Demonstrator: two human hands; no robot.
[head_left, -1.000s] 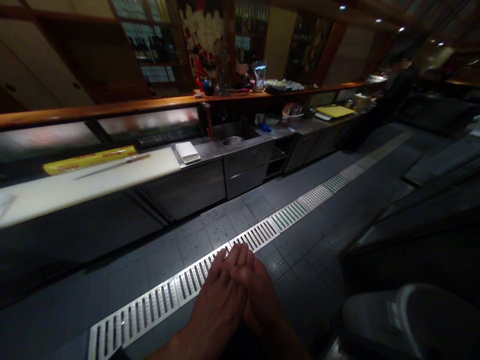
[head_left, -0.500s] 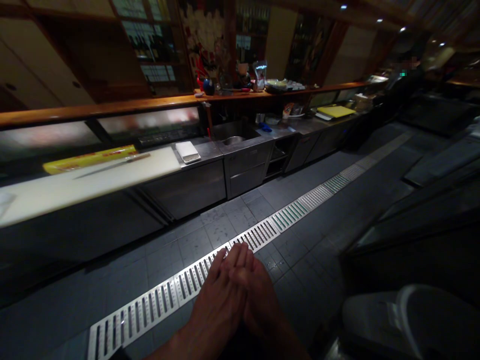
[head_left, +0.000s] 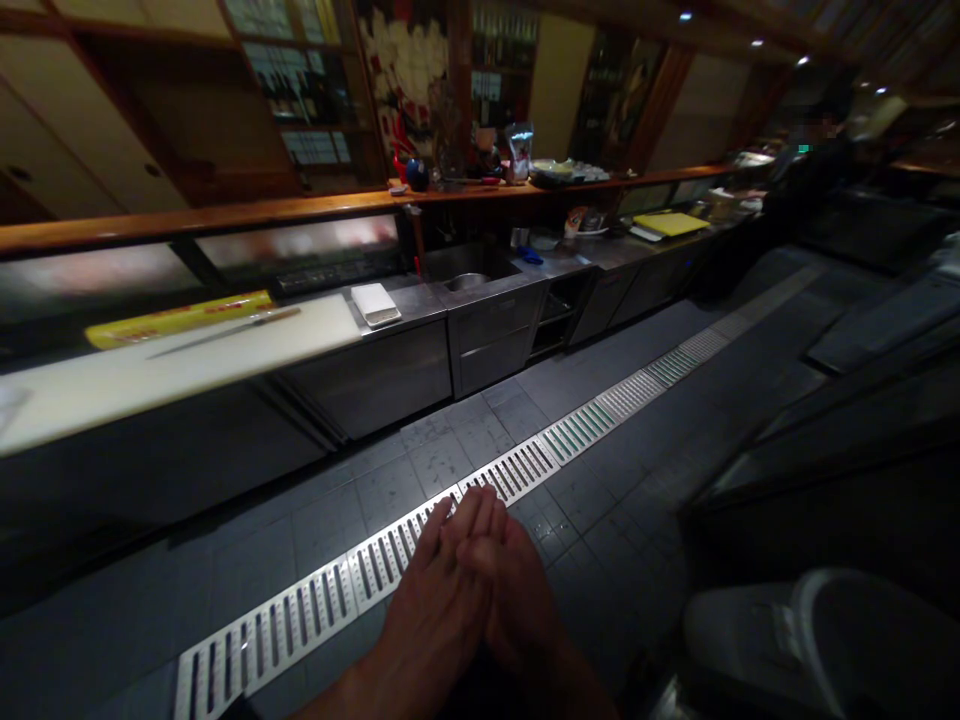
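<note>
My left hand (head_left: 439, 600) and my right hand (head_left: 521, 590) are clasped together low in the middle of the view, above the floor drain. Fingers of one hand fold over the other, and the palms are hidden. I see no tool or other object between them. On the counter at the left, a long knife (head_left: 225, 331) with a wooden handle lies on a white cutting board (head_left: 187, 365). Behind the knife rests a yellow wrap box (head_left: 180, 318), and a white kitchen scale (head_left: 376, 304) stands just right of the board.
A sink (head_left: 472, 265) is set into the steel counter; a blue cloth (head_left: 530, 256) lies right of it. Farther along is a yellow board (head_left: 670, 225). A slotted drain grate (head_left: 300, 605) crosses the tiled floor. A person (head_left: 795, 190) stands far right; a grey bin (head_left: 814, 640) is near.
</note>
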